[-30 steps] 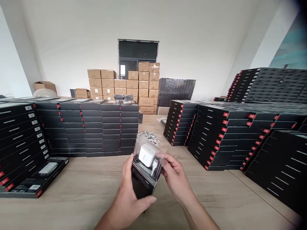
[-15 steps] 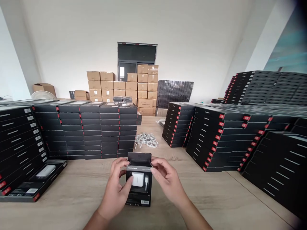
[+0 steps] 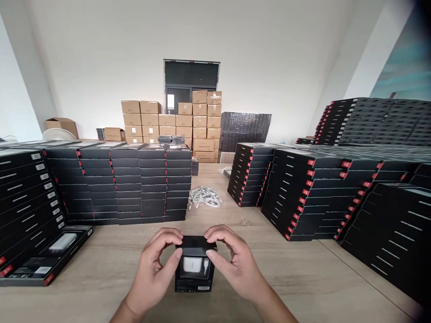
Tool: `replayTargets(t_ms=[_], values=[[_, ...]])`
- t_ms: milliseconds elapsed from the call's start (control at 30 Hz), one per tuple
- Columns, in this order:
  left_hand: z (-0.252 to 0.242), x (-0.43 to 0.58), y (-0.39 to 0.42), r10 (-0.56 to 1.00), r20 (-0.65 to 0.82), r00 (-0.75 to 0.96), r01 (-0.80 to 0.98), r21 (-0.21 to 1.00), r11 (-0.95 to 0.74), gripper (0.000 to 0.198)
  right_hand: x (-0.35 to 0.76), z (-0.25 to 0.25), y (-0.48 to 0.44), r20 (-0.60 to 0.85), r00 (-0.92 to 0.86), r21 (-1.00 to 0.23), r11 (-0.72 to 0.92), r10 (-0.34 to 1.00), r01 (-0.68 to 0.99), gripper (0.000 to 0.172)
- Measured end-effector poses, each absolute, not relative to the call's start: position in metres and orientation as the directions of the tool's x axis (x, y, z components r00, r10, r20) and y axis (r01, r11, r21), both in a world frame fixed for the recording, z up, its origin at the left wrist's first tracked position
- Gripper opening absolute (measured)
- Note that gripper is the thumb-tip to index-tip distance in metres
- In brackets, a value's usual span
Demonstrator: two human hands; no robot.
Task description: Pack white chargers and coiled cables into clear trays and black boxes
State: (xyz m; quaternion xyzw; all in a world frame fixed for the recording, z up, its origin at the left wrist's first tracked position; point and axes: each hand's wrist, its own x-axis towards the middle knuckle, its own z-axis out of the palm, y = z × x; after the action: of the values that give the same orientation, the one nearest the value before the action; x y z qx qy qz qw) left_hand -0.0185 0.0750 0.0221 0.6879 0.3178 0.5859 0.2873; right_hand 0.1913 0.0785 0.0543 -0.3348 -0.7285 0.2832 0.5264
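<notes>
A small black box [image 3: 194, 283] stands upright on the wooden table, its front window showing a white charger [image 3: 192, 264] and a white cable end [image 3: 206, 266]. The top flap [image 3: 195, 243] lies folded down over the box. My left hand [image 3: 155, 264] grips the upper left corner, thumb at the front edge and fingers on top. On the opposite corner, my right hand [image 3: 235, 264] holds the box in the same way. The undersides of the fingertips are hidden.
Stacks of flat black boxes stand on the left [image 3: 121, 184] and right [image 3: 303, 197]. One such box [image 3: 25, 267] lies at the lower left, a white charger in it. Coiled white cables [image 3: 205, 197] lie beyond my hands; brown cartons [image 3: 175, 121] are piled at the back.
The raised top flap has been folded down, so the box top is now covered. Both hands have stayed at the upper corners, with the fingers now resting over the top.
</notes>
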Motion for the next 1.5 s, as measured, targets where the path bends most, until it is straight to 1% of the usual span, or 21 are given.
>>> replayTargets(t_ms=[67,133,267,367,533,600,633,700,767,833,867,900,1000,1067,1133,1200,1267,1300,1333,1400,1500], values=[[0.025,-0.02,0.075,0.766,0.633,0.112,0.143,0.753,-0.643,0.012,0.191,0.057,0.079,0.576,-0.233,-0.754,0.62,0.783,0.217,0.006],[0.027,-0.02,0.075,0.761,0.64,0.108,0.173,0.741,-0.648,0.016,0.191,0.057,0.081,0.57,-0.211,-0.761,0.607,0.794,0.229,0.009],[0.03,-0.019,0.074,0.746,0.655,0.119,0.223,0.714,-0.663,0.018,0.191,0.056,0.082,0.553,-0.2,-0.783,0.586,0.809,0.208,0.01],[0.029,-0.019,0.073,0.746,0.652,0.134,0.255,0.705,-0.662,0.017,0.195,0.056,0.082,0.526,-0.239,-0.793,0.572,0.816,0.21,0.01],[0.023,-0.024,0.075,0.729,0.66,0.18,0.283,0.675,-0.681,0.019,0.205,0.058,0.083,0.471,-0.362,-0.811,0.557,0.804,0.182,0.01],[0.02,-0.026,0.076,0.712,0.674,0.196,0.282,0.657,-0.699,0.021,0.206,0.056,0.085,0.453,-0.368,-0.829,0.536,0.812,0.161,0.012],[0.019,-0.026,0.077,0.708,0.68,0.193,0.302,0.645,-0.702,0.023,0.204,0.054,0.087,0.453,-0.341,-0.837,0.525,0.824,0.156,0.014],[0.016,-0.02,0.077,0.719,0.679,0.148,0.4,0.624,-0.672,0.034,0.199,0.047,0.092,0.465,-0.217,-0.853,0.5,0.858,0.149,0.018],[0.011,-0.008,0.077,0.752,0.654,0.084,0.541,0.604,-0.586,0.059,0.193,0.04,0.098,0.451,-0.041,-0.883,0.453,0.891,0.125,0.025],[0.006,0.008,0.073,0.796,0.604,0.051,0.656,0.58,-0.482,0.089,0.186,0.032,0.102,0.374,0.088,-0.927,0.369,0.923,0.063,0.033],[0.005,0.015,0.071,0.817,0.574,0.051,0.697,0.566,-0.441,0.099,0.184,0.029,0.104,0.323,0.113,-0.946,0.323,0.939,0.027,0.037],[0.005,0.021,0.068,0.836,0.546,0.053,0.725,0.555,-0.408,0.104,0.182,0.024,0.105,0.28,0.116,-0.959,0.282,0.953,-0.006,0.04],[0.009,0.017,0.065,0.868,0.495,0.04,0.78,0.528,-0.337,0.1,0.179,0.007,0.112,0.23,0.059,-0.972,0.232,0.971,-0.029,0.047],[0.014,-0.011,0.065,0.875,0.484,0.025,0.824,0.486,-0.292,0.093,0.179,-0.008,0.122,0.251,0.004,-0.967,0.251,0.968,0.052,0.048],[0.019,-0.057,0.065,0.883,0.469,-0.015,0.881,0.424,-0.209,0.088,0.181,-0.023,0.133,0.293,-0.058,-0.937,0.299,0.954,0.179,0.042],[0.024,-0.114,0.066,0.899,0.425,-0.108,0.949,0.312,-0.034,0.081,0.182,-0.035,0.141,0.338,-0.098,-0.892,0.352,0.936,0.283,0.035],[0.03,-0.169,0.072,0.914,0.341,-0.222,0.969,0.184,0.166,0.076,0.183,-0.041,0.146,0.38,-0.11,-0.849,0.394,0.918,0.352,0.033],[0.032,-0.194,0.077,0.916,0.313,-0.25,0.965,0.162,0.208,0.074,0.183,-0.043,0.147,0.398,-0.111,-0.829,0.409,0.911,0.381,0.031],[0.035,-0.215,0.081,0.92,0.293,-0.26,0.963,0.146,0.225,0.072,0.182,-0.043,0.148,0.413,-0.112,-0.81,0.421,0.904,0.408,0.031],[0.039,-0.246,0.085,0.947,0.229,-0.227,0.972,0.115,0.205,0.07,0.181,-0.043,0.148,0.434,-0.109,-0.782,0.434,0.894,0.448,0.029],[0.044,-0.271,0.079,0.986,0.131,-0.105,0.992,0.078,0.095,0.075,0.179,-0.042,0.146,0.444,-0.108,-0.769,0.44,0.89,0.465,0.029]])
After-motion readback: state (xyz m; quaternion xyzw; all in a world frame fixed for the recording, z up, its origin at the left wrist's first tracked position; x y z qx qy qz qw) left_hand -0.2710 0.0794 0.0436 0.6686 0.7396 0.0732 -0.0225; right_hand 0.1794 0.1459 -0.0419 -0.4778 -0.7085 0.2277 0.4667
